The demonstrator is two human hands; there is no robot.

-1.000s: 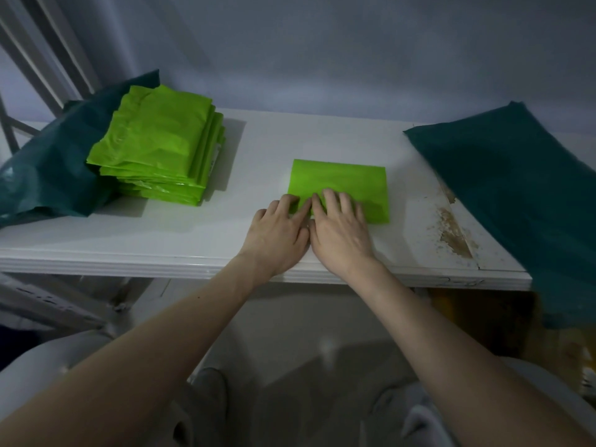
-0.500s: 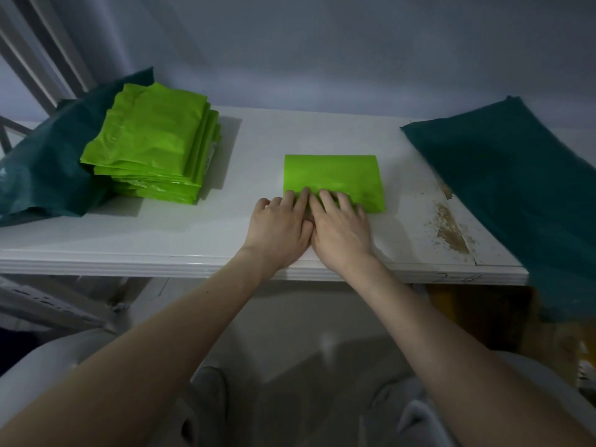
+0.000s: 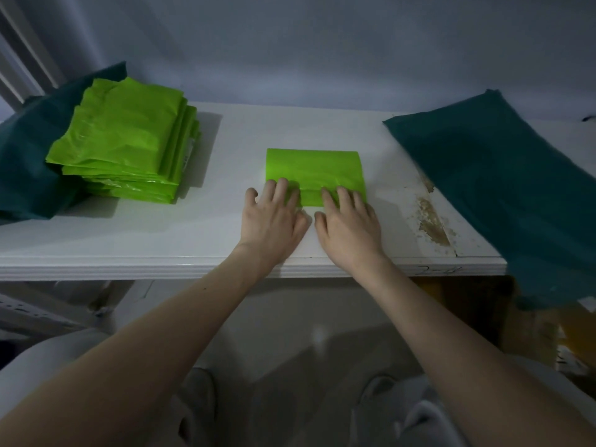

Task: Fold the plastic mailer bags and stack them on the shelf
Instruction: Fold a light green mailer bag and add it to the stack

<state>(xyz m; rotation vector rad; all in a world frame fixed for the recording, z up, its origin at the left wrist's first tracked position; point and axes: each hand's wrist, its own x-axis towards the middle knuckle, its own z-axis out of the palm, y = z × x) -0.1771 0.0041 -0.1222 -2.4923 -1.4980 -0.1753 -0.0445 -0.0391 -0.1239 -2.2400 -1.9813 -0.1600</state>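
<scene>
A folded bright green mailer bag [image 3: 314,171] lies flat in the middle of the white shelf [image 3: 225,240]. My left hand [image 3: 274,219] rests palm down with its fingertips on the bag's near left edge. My right hand [image 3: 350,224] lies flat beside it, fingers pressing the bag's near right edge. Both hands have their fingers spread and grip nothing. A stack of folded green mailer bags [image 3: 129,143] sits at the shelf's left.
A dark teal bag [image 3: 29,156] lies under and behind the green stack at the far left. Another dark teal bag [image 3: 503,175] drapes over the shelf's right end. A brown worn patch [image 3: 432,221] marks the shelf surface near it. A wall rises behind.
My two hands, side by side and touching before, have slid apart along the folded bag's near edge. The bag looks flatter and squarer.
</scene>
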